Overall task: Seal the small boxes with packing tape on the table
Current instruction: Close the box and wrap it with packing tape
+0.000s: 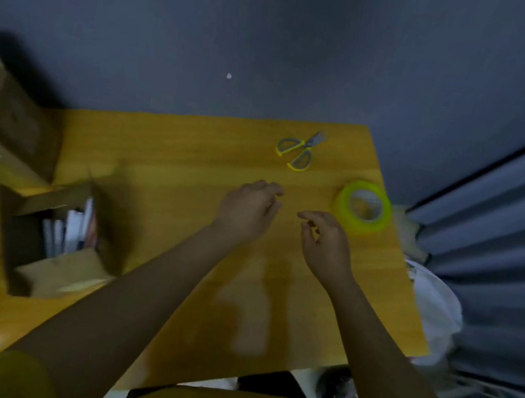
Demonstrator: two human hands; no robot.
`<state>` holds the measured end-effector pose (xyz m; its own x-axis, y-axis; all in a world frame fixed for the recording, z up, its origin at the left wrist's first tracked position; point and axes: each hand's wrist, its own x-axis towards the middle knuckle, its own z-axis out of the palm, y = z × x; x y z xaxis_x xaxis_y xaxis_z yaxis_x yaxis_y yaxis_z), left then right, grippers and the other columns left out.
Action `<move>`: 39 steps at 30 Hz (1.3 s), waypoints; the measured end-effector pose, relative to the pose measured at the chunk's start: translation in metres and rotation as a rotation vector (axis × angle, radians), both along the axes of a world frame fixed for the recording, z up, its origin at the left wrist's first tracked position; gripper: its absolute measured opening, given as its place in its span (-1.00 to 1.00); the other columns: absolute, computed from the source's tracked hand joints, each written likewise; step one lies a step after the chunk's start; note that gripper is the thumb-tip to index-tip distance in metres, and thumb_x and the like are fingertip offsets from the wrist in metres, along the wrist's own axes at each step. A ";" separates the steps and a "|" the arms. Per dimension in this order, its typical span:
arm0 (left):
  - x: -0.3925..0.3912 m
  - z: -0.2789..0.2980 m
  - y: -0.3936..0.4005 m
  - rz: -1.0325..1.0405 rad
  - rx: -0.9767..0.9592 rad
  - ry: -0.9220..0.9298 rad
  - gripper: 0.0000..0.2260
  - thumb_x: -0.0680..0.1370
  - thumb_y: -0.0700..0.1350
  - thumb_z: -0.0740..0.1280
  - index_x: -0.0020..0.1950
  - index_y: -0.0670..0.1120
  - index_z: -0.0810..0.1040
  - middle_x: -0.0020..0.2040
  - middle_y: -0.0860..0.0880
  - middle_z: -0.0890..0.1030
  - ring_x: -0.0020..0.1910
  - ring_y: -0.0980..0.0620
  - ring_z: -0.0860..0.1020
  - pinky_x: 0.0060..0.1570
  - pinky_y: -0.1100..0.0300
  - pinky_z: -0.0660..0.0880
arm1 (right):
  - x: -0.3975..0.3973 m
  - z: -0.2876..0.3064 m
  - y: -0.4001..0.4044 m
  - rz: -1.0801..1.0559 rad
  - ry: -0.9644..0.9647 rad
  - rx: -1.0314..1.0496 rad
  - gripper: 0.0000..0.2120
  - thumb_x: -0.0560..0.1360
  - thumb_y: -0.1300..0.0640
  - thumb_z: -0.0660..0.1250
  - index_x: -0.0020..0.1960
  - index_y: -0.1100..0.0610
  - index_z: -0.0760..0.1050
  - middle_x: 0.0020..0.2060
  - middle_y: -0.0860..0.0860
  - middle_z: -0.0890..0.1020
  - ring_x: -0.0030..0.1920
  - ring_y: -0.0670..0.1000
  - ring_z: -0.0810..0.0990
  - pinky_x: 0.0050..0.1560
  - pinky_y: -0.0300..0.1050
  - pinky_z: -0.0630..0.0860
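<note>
A yellow-green roll of packing tape [364,206] lies flat near the right edge of the wooden table [191,159]. Yellow-handled scissors [297,150] lie behind it, toward the far edge. My left hand [247,210] hovers over the table's middle with loosely curled fingers and holds nothing. My right hand [324,244] hovers just right of it, a short way left of the tape, fingers loosely curled and empty. An open cardboard box [67,235] with books or papers standing inside sits to the left of my arms, its flaps up.
More cardboard boxes [0,120] are stacked at the far left of the table. A dark wall stands behind the table. A grey curtain [508,240] hangs at the right, with a white bag [433,311] beside the table's right edge.
</note>
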<state>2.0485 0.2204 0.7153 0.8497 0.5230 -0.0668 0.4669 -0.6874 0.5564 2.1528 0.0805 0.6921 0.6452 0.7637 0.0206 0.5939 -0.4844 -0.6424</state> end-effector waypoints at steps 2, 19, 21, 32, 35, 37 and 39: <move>0.038 -0.012 -0.019 -0.003 0.004 0.068 -0.74 0.61 -0.04 0.21 0.28 -0.03 0.48 0.15 -0.05 0.56 0.15 -0.10 0.52 0.08 0.01 0.47 | 0.038 -0.005 -0.019 0.027 0.016 -0.035 -0.78 0.56 0.29 0.26 0.15 0.19 0.60 0.06 0.10 0.61 0.07 0.08 0.58 0.00 -0.18 0.40; 0.187 -0.098 -0.050 -0.118 0.011 0.605 -0.58 0.58 -0.22 0.19 0.44 -0.03 0.34 0.36 -0.14 0.38 0.36 -0.17 0.33 0.25 -0.05 0.37 | 0.178 -0.078 -0.043 0.195 -0.057 -0.533 -0.55 0.59 0.09 0.20 0.46 0.06 0.28 0.33 0.02 0.45 0.40 0.05 0.32 0.39 0.00 0.08; 0.185 -0.106 -0.047 -0.117 0.018 0.615 -0.60 0.57 -0.23 0.18 0.41 -0.05 0.37 0.34 -0.15 0.37 0.35 -0.17 0.32 0.24 -0.05 0.37 | 0.175 -0.080 -0.044 0.183 -0.085 -0.548 -0.56 0.60 0.08 0.17 0.47 0.05 0.28 0.38 -0.01 0.42 0.45 0.00 0.24 0.42 -0.06 -0.02; 0.177 -0.120 -0.027 -0.106 0.016 0.582 -0.69 0.57 -0.25 0.18 0.29 -0.05 0.43 0.28 -0.15 0.37 0.31 -0.18 0.31 0.18 -0.07 0.40 | 0.170 -0.080 -0.039 0.133 -0.058 -0.574 -0.56 0.59 0.07 0.17 0.46 0.05 0.29 0.36 0.01 0.43 0.44 0.02 0.26 0.45 -0.05 -0.03; 0.176 -0.121 -0.021 -0.159 0.036 0.576 -0.73 0.59 -0.23 0.18 0.26 -0.05 0.45 0.27 -0.14 0.40 0.31 -0.15 0.33 0.14 -0.05 0.41 | 0.171 -0.076 -0.038 0.150 -0.037 -0.607 -0.55 0.61 0.06 0.15 0.48 0.06 0.26 0.39 0.03 0.40 0.46 0.03 0.24 0.46 -0.03 -0.03; 0.177 -0.120 -0.020 -0.197 0.049 0.557 -0.77 0.59 -0.22 0.20 0.22 -0.06 0.47 0.26 -0.12 0.39 0.29 -0.14 0.34 0.11 -0.02 0.41 | 0.170 -0.074 -0.036 0.152 -0.030 -0.633 -0.55 0.61 0.05 0.15 0.49 0.06 0.24 0.40 0.03 0.40 0.47 0.04 0.22 0.47 -0.03 -0.03; 0.174 -0.121 -0.018 -0.262 0.074 0.536 -0.78 0.58 -0.22 0.21 0.21 -0.07 0.47 0.27 -0.10 0.39 0.27 -0.13 0.34 0.08 0.03 0.41 | 0.169 -0.073 -0.033 0.155 -0.029 -0.668 -0.54 0.61 0.04 0.14 0.50 0.05 0.23 0.40 0.04 0.40 0.47 0.05 0.22 0.48 -0.02 -0.02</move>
